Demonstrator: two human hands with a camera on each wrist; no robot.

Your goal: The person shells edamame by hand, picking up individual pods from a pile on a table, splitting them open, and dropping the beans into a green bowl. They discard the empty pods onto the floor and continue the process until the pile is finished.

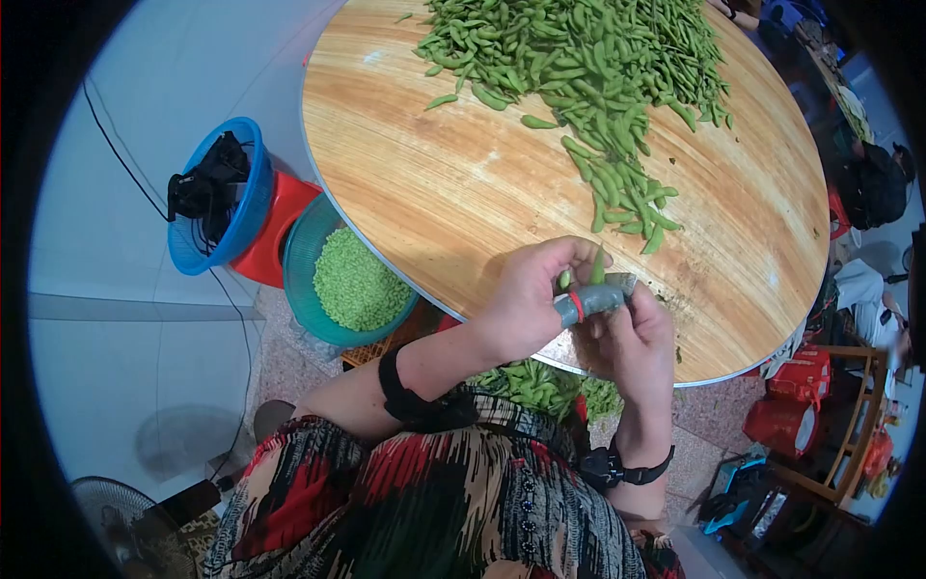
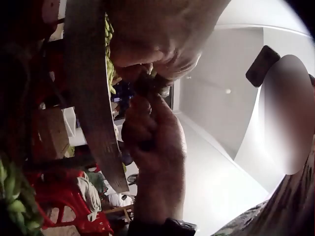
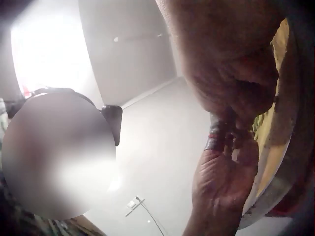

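Both hands meet above the near edge of the round wooden table (image 1: 434,174). My left hand (image 1: 526,294) pinches a green soybean pod (image 1: 598,266) that points up behind its thumb. A grey-green cover (image 1: 590,303) with a red band wraps that thumb. A second small green piece (image 1: 565,279) shows by the left fingers. My right hand (image 1: 644,338) has its fingers curled close against the covered thumb's tip; whether they grip the pod cannot be told. In the right wrist view the right hand (image 3: 236,73) is above the left hand (image 3: 221,182), their fingertips meeting in shadow.
A large heap of soybean pods (image 1: 579,58) covers the table's far side and trails toward the hands. A teal basket (image 1: 299,261) of shelled beans (image 1: 357,280) stands left, beside a blue basin (image 1: 256,183) on a red stool (image 1: 280,236). More pods (image 1: 535,386) lie below the edge.
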